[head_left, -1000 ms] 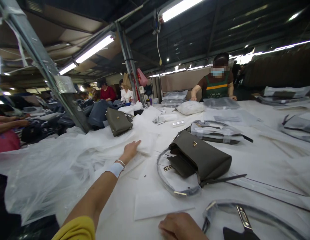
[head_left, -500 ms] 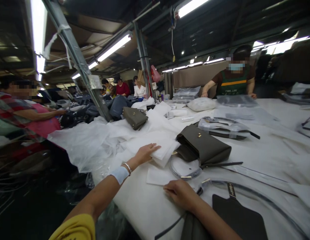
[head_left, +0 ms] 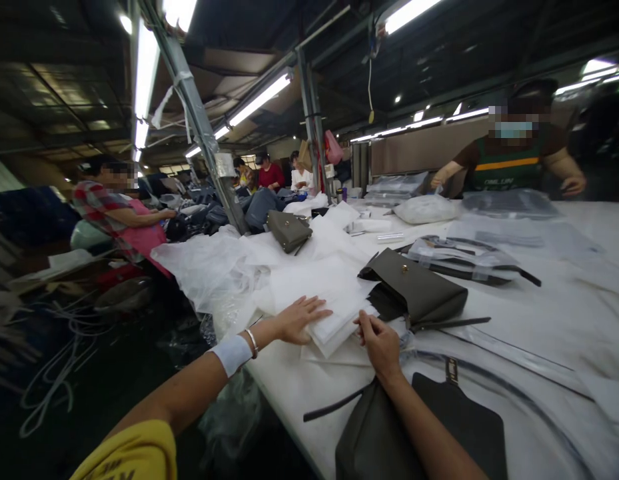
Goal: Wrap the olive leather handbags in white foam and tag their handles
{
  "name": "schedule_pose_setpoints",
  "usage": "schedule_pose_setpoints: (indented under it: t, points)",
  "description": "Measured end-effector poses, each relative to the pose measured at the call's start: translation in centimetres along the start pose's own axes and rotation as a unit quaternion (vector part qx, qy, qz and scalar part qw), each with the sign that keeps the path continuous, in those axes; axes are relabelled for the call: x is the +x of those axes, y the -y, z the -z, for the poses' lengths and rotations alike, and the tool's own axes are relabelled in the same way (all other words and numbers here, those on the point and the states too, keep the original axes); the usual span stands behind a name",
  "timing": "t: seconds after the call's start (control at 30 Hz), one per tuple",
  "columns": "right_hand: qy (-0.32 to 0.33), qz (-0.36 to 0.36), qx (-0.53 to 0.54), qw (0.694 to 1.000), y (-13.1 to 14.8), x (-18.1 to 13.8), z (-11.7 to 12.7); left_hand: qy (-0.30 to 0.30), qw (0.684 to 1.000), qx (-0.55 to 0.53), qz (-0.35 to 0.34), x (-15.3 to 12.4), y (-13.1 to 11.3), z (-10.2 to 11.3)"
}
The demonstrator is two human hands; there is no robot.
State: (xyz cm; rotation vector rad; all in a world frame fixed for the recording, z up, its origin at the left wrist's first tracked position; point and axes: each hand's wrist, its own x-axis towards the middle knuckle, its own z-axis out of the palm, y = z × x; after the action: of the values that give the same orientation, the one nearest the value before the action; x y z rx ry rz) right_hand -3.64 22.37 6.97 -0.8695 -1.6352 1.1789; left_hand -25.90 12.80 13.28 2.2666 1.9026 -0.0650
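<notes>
My left hand [head_left: 303, 320] lies with fingers stretched out on a stack of thin white sheets [head_left: 334, 280]. At the stack's right corner, my right hand [head_left: 380, 343] has thumb and fingers pinched together on a sheet's edge. Just beyond it an olive-grey handbag [head_left: 422, 293] with a gold clasp rests on its side, its flap toward me. Under my right forearm lies another dark bag [head_left: 369, 433], partly hidden by the arm. Its flap [head_left: 462, 420] spreads flat to the right, with a tab bearing gold lettering.
A smaller olive bag [head_left: 289, 230] sits on crumpled white wrapping [head_left: 214, 267] at the back. Plastic-wrapped straps [head_left: 454, 257] lie at right. A masked co-worker [head_left: 514, 160] stands across the table; another person [head_left: 119, 207] works at left. A metal post [head_left: 204, 127] rises behind the wrapping.
My right hand has moved forward from the table to the stack's corner. My left hand has stayed on the sheets, fingers more spread. The view has turned left. The masked co-worker has lifted one hand.
</notes>
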Motion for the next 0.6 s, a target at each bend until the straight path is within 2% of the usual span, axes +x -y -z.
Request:
schedule_pose_setpoints:
  t: [0.07,0.13,0.23,0.3,0.37,0.43,0.5,0.6]
  points:
    - [-0.006,-0.004,0.044,0.999,0.8,-0.1,0.1,0.025,0.999,-0.022,-0.004,0.3,-0.7,2.3]
    - [0.023,0.043,0.057,0.997,1.8,-0.6,0.1,0.044,0.998,-0.042,-0.032,1.2,-1.4,5.1]
    - [0.129,0.162,-0.008,0.978,3.1,-1.7,-0.4,0.059,0.993,-0.052,-0.090,4.5,-2.7,8.9]
    - [0.219,0.244,-0.103,0.939,3.5,-2.4,-0.8,0.035,0.993,-0.036,-0.109,8.1,-4.1,10.0]
    - [0.293,0.301,-0.190,0.888,3.5,-2.9,-1.3,-0.024,0.994,-0.004,-0.109,12.3,-5.9,9.6]
    - [0.336,0.325,-0.235,0.852,3.3,-3.3,-1.7,-0.081,0.990,0.037,-0.112,16.3,-7.8,8.0]
    - [0.349,0.324,-0.250,0.843,2.8,-3.4,-2.0,-0.112,0.982,0.079,-0.129,19.6,-9.4,5.9]
    - [0.329,0.300,-0.280,0.850,1.8,-3.2,-2.4,-0.151,0.972,0.124,-0.134,23.5,-11.2,3.3]
